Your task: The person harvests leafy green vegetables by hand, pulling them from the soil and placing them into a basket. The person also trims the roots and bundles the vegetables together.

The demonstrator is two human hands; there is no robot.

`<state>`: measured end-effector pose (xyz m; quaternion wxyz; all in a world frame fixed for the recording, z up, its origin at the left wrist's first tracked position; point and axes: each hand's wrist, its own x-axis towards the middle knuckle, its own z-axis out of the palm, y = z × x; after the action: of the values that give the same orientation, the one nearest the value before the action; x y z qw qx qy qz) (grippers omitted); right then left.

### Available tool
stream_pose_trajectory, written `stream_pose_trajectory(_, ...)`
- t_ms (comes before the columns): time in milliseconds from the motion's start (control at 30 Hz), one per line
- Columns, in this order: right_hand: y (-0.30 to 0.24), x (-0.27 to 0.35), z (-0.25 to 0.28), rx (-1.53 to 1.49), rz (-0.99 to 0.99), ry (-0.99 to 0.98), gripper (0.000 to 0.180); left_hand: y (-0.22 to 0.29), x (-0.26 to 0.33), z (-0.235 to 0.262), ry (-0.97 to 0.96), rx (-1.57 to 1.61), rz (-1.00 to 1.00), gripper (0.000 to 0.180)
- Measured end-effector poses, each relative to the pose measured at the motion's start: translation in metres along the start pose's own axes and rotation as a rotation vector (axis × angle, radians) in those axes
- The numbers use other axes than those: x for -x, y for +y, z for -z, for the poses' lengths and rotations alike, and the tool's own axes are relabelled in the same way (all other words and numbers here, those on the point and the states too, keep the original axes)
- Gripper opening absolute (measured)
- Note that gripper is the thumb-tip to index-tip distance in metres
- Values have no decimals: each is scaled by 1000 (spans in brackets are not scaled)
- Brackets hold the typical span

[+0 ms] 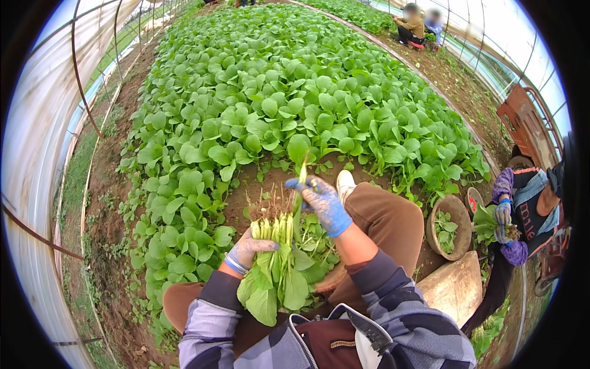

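My left hand (247,247), in a pale glove, grips a bunch of leafy greens (275,270) just below its root ends, roots up and leaves hanging down over my lap. My right hand (324,205), in a blue glove, holds a single green stalk (300,195) beside the bunch's roots. Both hands sit above my brown-trousered knees, and my white shoe (345,182) rests on bare soil at the edge of the vegetable bed (276,92).
A dense bed of green leafy plants fills the ground ahead. To my right a person in purple sleeves (513,215) holds greens beside a round basket (450,227) and a wooden block (452,286). Two people crouch far back (418,24). Greenhouse hoops and plastic line both sides.
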<state>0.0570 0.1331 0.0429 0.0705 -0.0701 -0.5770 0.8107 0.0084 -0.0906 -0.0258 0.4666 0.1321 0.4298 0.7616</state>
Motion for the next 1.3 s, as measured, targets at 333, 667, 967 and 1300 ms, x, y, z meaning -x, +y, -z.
stream_pose_trajectory(333,44,8,-67,421,80,-78,21,22,1,-7,197,284,-297,56)
stream_pose_trajectory(667,52,-30,-86,520,177,-401,25,18,13,71,429,118,-294,42)
stream_pose_trajectory(967,193,-114,-54,58,-448,-132,19,140,138,168,776,-112,-647,69)
stream_pose_trajectory(1300,429,-91,-109,34,-1427,164,45,138,122,170,900,-96,-773,68)
